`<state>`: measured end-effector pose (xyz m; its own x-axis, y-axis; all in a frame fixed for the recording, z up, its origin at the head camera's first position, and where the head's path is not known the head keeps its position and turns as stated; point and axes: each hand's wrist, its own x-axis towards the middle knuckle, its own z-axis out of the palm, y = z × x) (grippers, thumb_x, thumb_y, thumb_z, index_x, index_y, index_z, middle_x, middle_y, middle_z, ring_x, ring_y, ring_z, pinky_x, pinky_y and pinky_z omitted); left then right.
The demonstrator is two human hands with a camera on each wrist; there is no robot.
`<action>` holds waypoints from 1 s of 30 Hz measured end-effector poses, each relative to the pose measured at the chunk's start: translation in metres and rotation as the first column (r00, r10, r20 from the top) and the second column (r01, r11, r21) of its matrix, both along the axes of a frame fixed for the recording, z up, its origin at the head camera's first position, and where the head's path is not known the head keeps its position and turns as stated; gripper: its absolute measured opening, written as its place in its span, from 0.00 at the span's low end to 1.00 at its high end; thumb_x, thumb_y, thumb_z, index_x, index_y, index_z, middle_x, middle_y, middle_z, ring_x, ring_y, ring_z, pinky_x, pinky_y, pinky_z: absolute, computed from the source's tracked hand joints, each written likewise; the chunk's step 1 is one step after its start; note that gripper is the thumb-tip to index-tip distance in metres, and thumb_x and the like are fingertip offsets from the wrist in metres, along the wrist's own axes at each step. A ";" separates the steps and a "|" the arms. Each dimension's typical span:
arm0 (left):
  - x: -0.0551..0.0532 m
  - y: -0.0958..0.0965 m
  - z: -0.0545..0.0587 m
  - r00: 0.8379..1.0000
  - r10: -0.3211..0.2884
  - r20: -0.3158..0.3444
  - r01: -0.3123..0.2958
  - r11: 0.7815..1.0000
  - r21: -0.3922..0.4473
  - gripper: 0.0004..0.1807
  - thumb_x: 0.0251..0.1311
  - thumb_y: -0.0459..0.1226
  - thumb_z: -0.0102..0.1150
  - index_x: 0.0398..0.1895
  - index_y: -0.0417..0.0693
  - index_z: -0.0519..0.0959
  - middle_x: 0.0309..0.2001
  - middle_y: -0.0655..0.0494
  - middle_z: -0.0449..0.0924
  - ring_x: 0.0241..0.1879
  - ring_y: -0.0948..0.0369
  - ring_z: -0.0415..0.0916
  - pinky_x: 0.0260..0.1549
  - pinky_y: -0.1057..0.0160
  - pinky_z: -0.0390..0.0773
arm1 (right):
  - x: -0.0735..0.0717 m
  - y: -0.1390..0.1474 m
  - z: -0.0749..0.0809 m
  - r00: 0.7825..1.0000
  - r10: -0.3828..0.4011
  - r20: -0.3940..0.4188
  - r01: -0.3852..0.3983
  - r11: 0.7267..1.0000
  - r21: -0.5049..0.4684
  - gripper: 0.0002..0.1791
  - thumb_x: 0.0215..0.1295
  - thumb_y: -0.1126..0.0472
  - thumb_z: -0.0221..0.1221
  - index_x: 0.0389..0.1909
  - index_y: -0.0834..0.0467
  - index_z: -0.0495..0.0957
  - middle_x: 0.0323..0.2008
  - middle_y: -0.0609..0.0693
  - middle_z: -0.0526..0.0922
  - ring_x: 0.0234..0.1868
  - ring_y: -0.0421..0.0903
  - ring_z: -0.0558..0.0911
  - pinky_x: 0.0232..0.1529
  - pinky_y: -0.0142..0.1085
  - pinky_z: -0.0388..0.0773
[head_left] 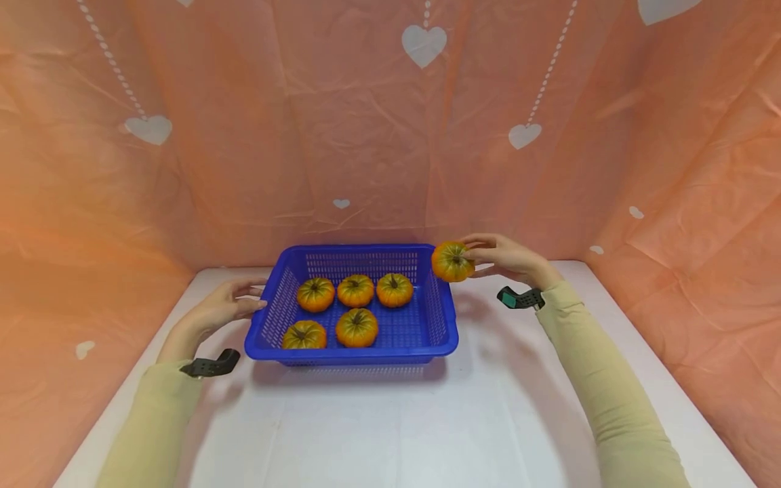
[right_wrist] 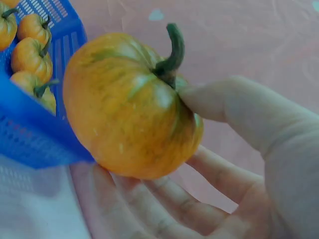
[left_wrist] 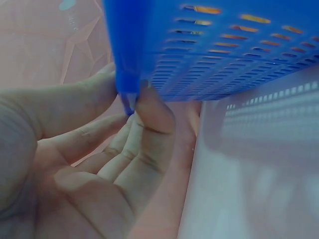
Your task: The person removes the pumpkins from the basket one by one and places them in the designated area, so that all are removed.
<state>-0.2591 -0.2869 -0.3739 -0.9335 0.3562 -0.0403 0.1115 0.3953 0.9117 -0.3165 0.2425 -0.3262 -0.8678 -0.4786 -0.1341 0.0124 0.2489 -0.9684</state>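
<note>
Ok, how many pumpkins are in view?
6: the held pumpkin in the right hand; in the blue basket, a back-left one, back-middle one, back-right one, front-left one and front-middle one. None seems fully hidden.

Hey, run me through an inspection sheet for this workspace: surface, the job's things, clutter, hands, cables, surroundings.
Surface: white table, with shadows across it.
Job's things: blue basket holding five pumpkins; sixth pumpkin outside, by its right side.
Clutter: nothing seen.
Hands: left hand pinches the basket's left rim; right hand grips the sixth pumpkin.
Cables: nothing seen.
Surroundings: wrinkled orange-pink backdrop with white hearts.
</note>
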 end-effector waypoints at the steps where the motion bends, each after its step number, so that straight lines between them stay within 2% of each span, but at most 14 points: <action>1: 0.000 0.000 -0.001 1.000 0.003 -0.001 -0.003 1.000 0.002 0.32 0.64 0.31 0.56 0.67 0.27 0.57 0.56 0.27 0.68 0.42 0.58 0.79 0.42 0.60 0.80 | 0.001 0.003 -0.003 1.000 -0.022 0.008 0.022 1.000 -0.011 0.28 0.70 0.61 0.55 0.67 0.66 0.60 0.62 0.65 0.65 0.54 0.59 0.73 0.51 0.52 0.75; 8: 0.002 -0.001 -0.001 1.000 0.016 -0.021 -0.016 1.000 0.007 0.33 0.64 0.33 0.57 0.68 0.28 0.58 0.57 0.28 0.68 0.43 0.57 0.79 0.42 0.60 0.80 | 0.006 0.024 -0.024 0.980 -0.181 0.086 0.187 0.980 -0.062 0.32 0.70 0.58 0.55 0.68 0.68 0.56 0.62 0.65 0.63 0.52 0.56 0.76 0.55 0.55 0.70; 11: 0.004 -0.001 -0.001 0.999 0.026 -0.031 -0.026 1.000 0.001 0.32 0.64 0.33 0.57 0.68 0.29 0.58 0.57 0.27 0.68 0.43 0.58 0.79 0.42 0.61 0.80 | 0.009 0.028 -0.031 0.968 -0.223 0.114 0.231 0.970 -0.069 0.33 0.70 0.58 0.55 0.69 0.68 0.54 0.63 0.66 0.62 0.53 0.57 0.75 0.57 0.54 0.69; 18: 0.006 -0.002 -0.002 0.999 0.031 -0.043 -0.031 0.999 -0.010 0.33 0.64 0.34 0.57 0.68 0.28 0.58 0.57 0.28 0.68 0.44 0.56 0.80 0.42 0.62 0.80 | 0.012 0.032 -0.040 0.955 -0.259 0.143 0.272 0.959 -0.084 0.33 0.72 0.58 0.52 0.70 0.68 0.51 0.64 0.68 0.58 0.60 0.65 0.66 0.60 0.54 0.63; 22: 0.006 -0.002 -0.002 0.998 0.031 -0.047 -0.031 0.999 -0.018 0.33 0.64 0.34 0.58 0.67 0.28 0.58 0.58 0.28 0.68 0.46 0.54 0.79 0.42 0.61 0.80 | 0.013 0.032 -0.046 0.951 -0.273 0.148 0.288 0.953 -0.092 0.34 0.73 0.58 0.52 0.71 0.68 0.51 0.65 0.69 0.57 0.62 0.67 0.64 0.61 0.55 0.61; 26: 0.005 -0.002 -0.002 0.998 0.027 -0.049 -0.028 1.000 -0.012 0.32 0.64 0.33 0.58 0.67 0.27 0.59 0.57 0.27 0.68 0.45 0.55 0.79 0.41 0.60 0.81 | 0.012 0.031 -0.055 0.943 -0.296 0.153 0.312 0.946 -0.087 0.34 0.72 0.57 0.53 0.71 0.68 0.52 0.66 0.68 0.58 0.63 0.66 0.65 0.61 0.52 0.63; 30: 0.005 -0.002 -0.002 0.999 0.023 -0.046 -0.024 1.000 -0.010 0.32 0.64 0.33 0.58 0.67 0.27 0.58 0.57 0.27 0.68 0.44 0.56 0.79 0.41 0.60 0.81 | 0.011 0.031 -0.065 0.937 -0.319 0.142 0.330 0.942 -0.066 0.32 0.71 0.58 0.54 0.69 0.69 0.56 0.66 0.68 0.60 0.58 0.60 0.72 0.59 0.48 0.67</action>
<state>-0.2543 -0.2887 -0.3758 -0.9426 0.3338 -0.0007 0.1439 0.4083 0.9014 -0.3051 0.2735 -0.3911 -0.9562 -0.1885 -0.2242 0.2030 0.1254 -0.9711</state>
